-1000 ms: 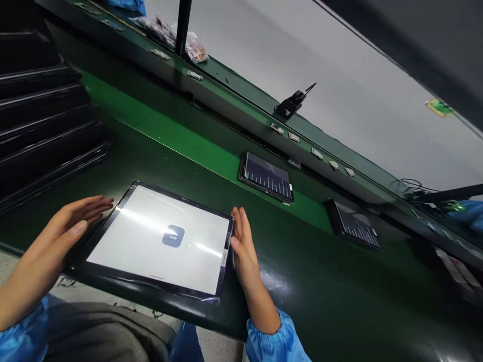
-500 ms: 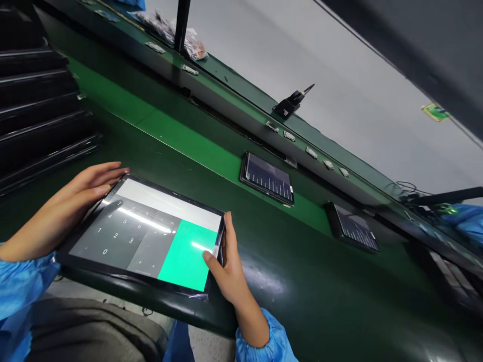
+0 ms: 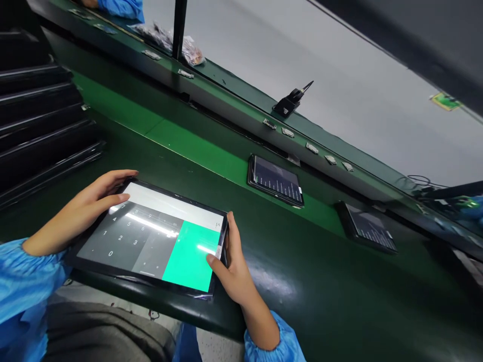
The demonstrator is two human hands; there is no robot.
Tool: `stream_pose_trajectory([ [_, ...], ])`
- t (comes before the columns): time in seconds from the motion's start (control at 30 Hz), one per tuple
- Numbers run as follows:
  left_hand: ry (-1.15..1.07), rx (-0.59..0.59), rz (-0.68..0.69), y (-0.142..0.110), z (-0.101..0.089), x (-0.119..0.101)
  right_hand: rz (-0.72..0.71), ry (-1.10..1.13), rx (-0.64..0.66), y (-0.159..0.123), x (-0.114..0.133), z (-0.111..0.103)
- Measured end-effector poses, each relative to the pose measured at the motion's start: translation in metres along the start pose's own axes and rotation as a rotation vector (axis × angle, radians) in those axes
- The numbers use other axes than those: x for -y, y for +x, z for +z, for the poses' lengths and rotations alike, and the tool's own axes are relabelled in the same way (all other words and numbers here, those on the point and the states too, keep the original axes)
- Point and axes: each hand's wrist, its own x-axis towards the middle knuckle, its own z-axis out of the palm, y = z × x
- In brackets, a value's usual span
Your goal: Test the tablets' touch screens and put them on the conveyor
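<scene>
Black post (image 3: 178, 30) beside crumpled plastic (image 3: 193, 52)

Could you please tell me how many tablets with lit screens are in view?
3: the near tablet held by the left hand and right hand, the middle tablet beyond it, and the far tablet farther right. Others may be hidden.

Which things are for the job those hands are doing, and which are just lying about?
In use:
black-framed rectangular tablet, screen lit
bare left hand and bare right hand, both holding it

Seemingly just lying about:
two dark rectangular tablets, further back
boxy black gadget on the shelf
small, pale, flat pieces
crinkled plastic bag
</scene>
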Motion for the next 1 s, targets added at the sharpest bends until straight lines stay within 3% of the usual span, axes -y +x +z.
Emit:
stream_pose_trajectory([
  [0.13,0.043,0.040,0.033,0.001,-0.002,0.004,-0.014,-0.009,0.079,-0.001,0.001,-0.006],
  [0.37,0.200,0.130,0.149,0.004,-0.007,0.013,-0.015,0.057,0.061,0.001,-0.003,-0.011],
  [0.63,0.022,0.153,-0.004,0.001,-0.013,0.018,-0.034,0.041,0.084,0.001,-0.001,-0.013],
  [0.87,-0.531,-0.047,-0.210,-0.012,0.002,0.005,0.001,-0.099,0.051,0.002,0.003,-0.008],
  [1.0,-0.609,-0.109,-0.270,-0.018,0.007,0.004,-0.014,-0.141,0.053,0.002,0.006,-0.010],
])
